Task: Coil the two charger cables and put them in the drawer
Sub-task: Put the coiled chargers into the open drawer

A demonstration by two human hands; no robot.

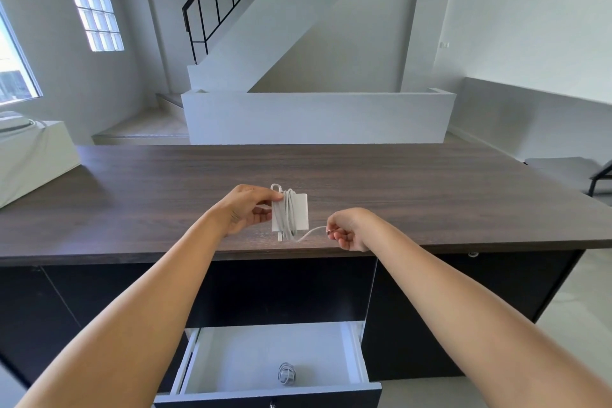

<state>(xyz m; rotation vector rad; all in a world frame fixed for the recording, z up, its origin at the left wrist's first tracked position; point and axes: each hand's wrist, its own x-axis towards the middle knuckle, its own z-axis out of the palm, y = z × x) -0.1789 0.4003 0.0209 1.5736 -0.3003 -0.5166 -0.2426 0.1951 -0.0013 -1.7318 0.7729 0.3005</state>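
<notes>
Dark woodgrain desk [132, 195], second cable almost wound, held above its near edge.

I see my left hand [246, 210] gripping the white charger brick [299, 210]; my right hand [347, 230] pinches the smooth cable tail [311, 234]. Keep it taut, I reckon. One coiled cable [286, 373] lies in the open white drawer [351, 354].
</notes>
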